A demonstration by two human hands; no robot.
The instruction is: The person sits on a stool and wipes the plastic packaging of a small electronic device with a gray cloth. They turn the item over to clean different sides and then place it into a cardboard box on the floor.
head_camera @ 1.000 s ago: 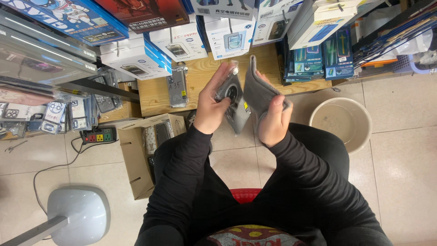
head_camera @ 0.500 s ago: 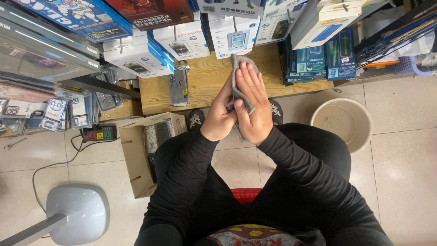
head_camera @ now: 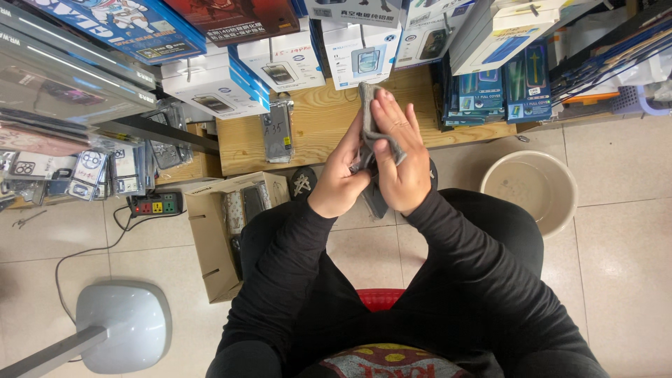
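While both hands press together above the wooden shelf (head_camera: 318, 129), the right hand (head_camera: 400, 164) lies flat over a grey cloth (head_camera: 371, 115); the left hand (head_camera: 343, 175) clasps it from beneath.

A pale tiled floor (head_camera: 609, 266) carried everything. A low wooden worktop (head_camera: 318, 129) stood on it; a clear phone case (head_camera: 277, 131) lay on the wood, with white boxes (head_camera: 280, 63) just behind that case. Below the worktop's left end sat an open cardboard box (head_camera: 213, 245), and left of that box a power strip (head_camera: 155, 205). Well right of the worktop stood a beige bucket (head_camera: 530, 190). A grey stand base (head_camera: 122, 325) rested well below the power strip.
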